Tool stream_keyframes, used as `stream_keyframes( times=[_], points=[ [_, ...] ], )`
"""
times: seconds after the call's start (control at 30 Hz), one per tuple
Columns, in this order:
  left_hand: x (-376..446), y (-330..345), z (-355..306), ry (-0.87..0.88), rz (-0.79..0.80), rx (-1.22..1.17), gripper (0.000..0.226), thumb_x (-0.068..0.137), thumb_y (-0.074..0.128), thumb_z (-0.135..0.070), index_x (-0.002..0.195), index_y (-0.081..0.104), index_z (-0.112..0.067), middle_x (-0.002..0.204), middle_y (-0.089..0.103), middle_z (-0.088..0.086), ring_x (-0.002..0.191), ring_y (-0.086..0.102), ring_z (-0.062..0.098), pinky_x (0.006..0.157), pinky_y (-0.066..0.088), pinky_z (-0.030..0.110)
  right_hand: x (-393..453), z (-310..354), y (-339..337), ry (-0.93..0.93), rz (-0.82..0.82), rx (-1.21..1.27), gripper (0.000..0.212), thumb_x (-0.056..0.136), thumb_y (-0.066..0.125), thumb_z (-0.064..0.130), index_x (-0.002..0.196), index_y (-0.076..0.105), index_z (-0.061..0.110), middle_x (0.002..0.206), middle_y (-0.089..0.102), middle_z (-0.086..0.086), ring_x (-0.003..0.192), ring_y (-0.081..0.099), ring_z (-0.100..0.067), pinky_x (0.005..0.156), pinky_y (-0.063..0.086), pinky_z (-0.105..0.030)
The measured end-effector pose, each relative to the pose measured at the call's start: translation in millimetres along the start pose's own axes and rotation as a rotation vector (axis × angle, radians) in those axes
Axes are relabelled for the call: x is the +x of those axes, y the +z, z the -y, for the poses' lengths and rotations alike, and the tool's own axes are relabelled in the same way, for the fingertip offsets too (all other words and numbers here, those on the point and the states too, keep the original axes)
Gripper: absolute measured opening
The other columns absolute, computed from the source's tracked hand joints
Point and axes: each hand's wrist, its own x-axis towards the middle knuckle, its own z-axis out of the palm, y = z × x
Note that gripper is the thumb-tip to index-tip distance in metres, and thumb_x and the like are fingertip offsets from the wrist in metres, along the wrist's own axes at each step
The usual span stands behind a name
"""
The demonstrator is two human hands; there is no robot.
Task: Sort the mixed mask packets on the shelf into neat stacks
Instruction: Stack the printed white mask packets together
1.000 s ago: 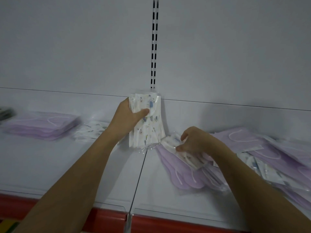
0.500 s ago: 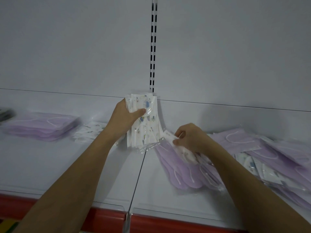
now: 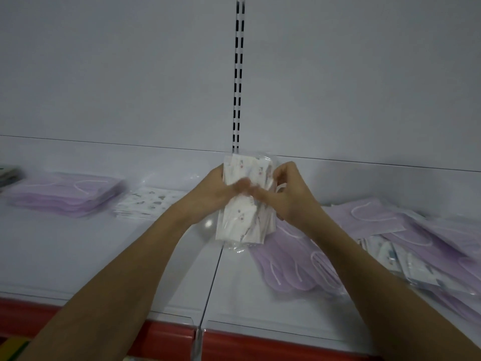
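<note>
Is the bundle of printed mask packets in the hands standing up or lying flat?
Standing up: the printed mask packets are held upright on end between the left hand and right hand, above the shelf.

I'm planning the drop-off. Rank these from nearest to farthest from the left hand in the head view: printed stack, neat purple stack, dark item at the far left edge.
From the left hand:
1. Printed stack, just left.
2. Neat purple stack, farther left.
3. Dark item, at the left edge.

Two hands [image 3: 250,194]; one held printed packet bundle [image 3: 243,222]; two sorted stacks [image 3: 65,194]; one mixed heap [image 3: 390,246].
</note>
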Motion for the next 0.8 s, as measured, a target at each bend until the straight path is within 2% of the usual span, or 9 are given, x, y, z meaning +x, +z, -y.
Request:
stream_keyframes(
  times=[0.1,0.2,0.3,0.4,0.43,0.53,0.63,0.73,0.8],
  points=[
    [-1.2,-4.5,-2.3,-0.020,0.055,0.063,0.053,0.071,0.086,-0.006,0.119,0.065,-0.016,0.111,0.075,0.001,0.104,0.071,0.017,0.088,0.058,0.037,-2.0,4.2,-5.4,0.019,0.076,0.127,0.079,0.076,0.084,0.017,0.132,0.028,0.028,0.108,0.055,-0.004,0.083,0.065,-0.022,0.048,0.051,-0.024],
    [-6.0,-13.0,-11.1,-0.016,0.076,0.061,0.053,0.074,0.080,0.007,0.121,0.064,-0.012,0.111,0.075,0.002,0.104,0.071,0.020,0.082,0.060,0.034,-1.0,6.8,-16.3,0.022,0.114,0.205,0.084,0.080,0.080,0.018,0.143,0.026,0.031,0.120,0.057,-0.005,0.088,0.067,-0.019,0.061,0.056,-0.025],
    [-14.0,-18.9,-18.8,0.046,0.010,0.054,0.058,0.076,0.078,0.007,0.127,0.059,-0.012,0.117,0.072,0.004,0.107,0.070,0.020,0.083,0.060,0.036,0.2,2.9,-21.1,-0.012,0.209,0.164,0.066,0.077,0.084,0.025,0.134,0.050,0.020,0.123,0.065,-0.003,0.105,0.068,-0.020,0.087,0.059,-0.037],
    [-27.3,-22.3,-12.9,0.077,-0.140,0.080,0.068,0.074,0.082,0.003,0.128,0.050,-0.024,0.120,0.066,0.002,0.108,0.068,0.017,0.079,0.061,0.033,-7.1,-4.6,-3.8,-0.002,0.388,0.159,0.028,0.089,0.072,0.010,0.116,0.066,0.015,0.114,0.073,-0.005,0.103,0.071,-0.021,0.092,0.057,-0.047],
    [-32.9,-24.4,-10.1,0.068,-0.196,0.075,0.070,0.073,0.084,-0.003,0.127,0.047,-0.029,0.120,0.064,0.001,0.107,0.068,0.016,0.077,0.061,0.033,-8.8,-6.2,2.3,-0.018,0.407,0.109,0.025,0.092,0.067,0.007,0.114,0.067,0.016,0.114,0.073,-0.004,0.103,0.071,-0.019,0.092,0.057,-0.047],
    [-48.0,-31.1,-5.8,0.060,-0.287,-0.015,0.076,0.068,0.085,-0.021,0.129,0.042,-0.036,0.122,0.064,0.001,0.106,0.069,0.018,0.079,0.061,0.038,-9.6,-4.0,12.2,-0.077,0.404,0.106,0.033,0.095,0.062,0.005,0.127,0.061,0.013,0.122,0.070,-0.001,0.110,0.068,-0.016,0.096,0.056,-0.040],
    [-54.9,-27.2,-1.2,0.062,-0.288,-0.019,0.081,0.068,0.085,-0.017,0.133,0.038,-0.032,0.120,0.065,0.003,0.104,0.070,0.019,0.078,0.062,0.041,-11.9,-4.9,17.4,-0.072,0.470,0.118,0.044,0.094,0.063,0.004,0.135,0.056,0.017,0.127,0.067,0.004,0.114,0.065,-0.010,0.096,0.054,-0.030],
    [-57.5,-14.2,9.5,0.025,-0.168,0.085,0.060,0.078,0.082,-0.006,0.129,0.054,-0.018,0.117,0.071,-0.001,0.108,0.069,0.014,0.086,0.059,0.031,-20.3,-9.3,25.1,-0.083,0.564,-0.044,0.044,0.093,0.064,0.007,0.135,0.057,0.019,0.125,0.066,0.011,0.112,0.063,0.002,0.092,0.050,-0.016],
    [-59.4,-10.0,7.8,-0.002,-0.156,0.050,0.042,0.082,0.077,-0.006,0.121,0.065,-0.015,0.112,0.075,-0.003,0.106,0.071,0.016,0.084,0.058,0.027,-21.7,-5.9,23.6,-0.088,0.539,-0.058,0.039,0.094,0.064,0.011,0.131,0.060,0.020,0.121,0.068,0.013,0.108,0.064,0.002,0.091,0.050,-0.015]
  ],
)
